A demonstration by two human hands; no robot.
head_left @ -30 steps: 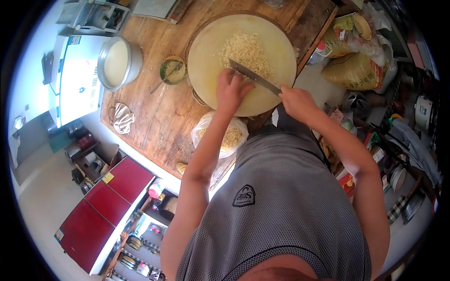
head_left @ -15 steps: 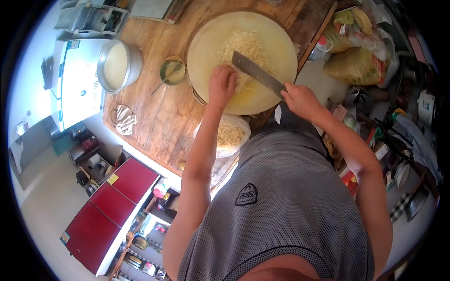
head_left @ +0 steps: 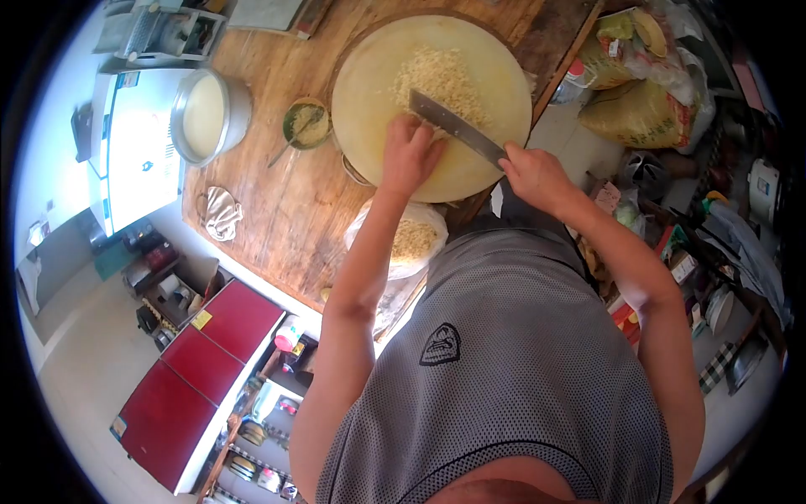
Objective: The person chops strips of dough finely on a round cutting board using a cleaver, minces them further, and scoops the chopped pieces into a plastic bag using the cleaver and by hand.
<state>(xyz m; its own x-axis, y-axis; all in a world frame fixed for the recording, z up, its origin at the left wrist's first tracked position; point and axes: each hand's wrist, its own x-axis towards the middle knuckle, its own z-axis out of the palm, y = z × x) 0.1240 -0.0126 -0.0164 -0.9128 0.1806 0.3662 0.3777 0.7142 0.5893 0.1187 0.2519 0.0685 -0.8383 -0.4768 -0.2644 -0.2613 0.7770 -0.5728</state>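
Observation:
My right hand point(head_left: 537, 178) is closed round the handle of a cleaver point(head_left: 457, 128), its broad blade slanting up and left across a round cutting board point(head_left: 363, 88). A heap of finely chopped pale food point(head_left: 445, 77) lies on the board beyond the blade. My left hand point(head_left: 411, 155) has its fingers curled down on the board, close against the near side of the blade. A few pale shreds show at its fingertips; the rest of what it holds is hidden under the hand.
A plastic bag of chopped pale food point(head_left: 416, 239) sits at the board's near edge. Left of the board are a small bowl with a spoon point(head_left: 309, 126), a large metal pot point(head_left: 206, 118) and a cloth point(head_left: 222, 214). Filled sacks point(head_left: 634, 113) stand at right.
My left hand has shifted slightly right and turned over the pale shreds, covering most of them. The cleaver has moved a little left and toward me, still in my right hand.

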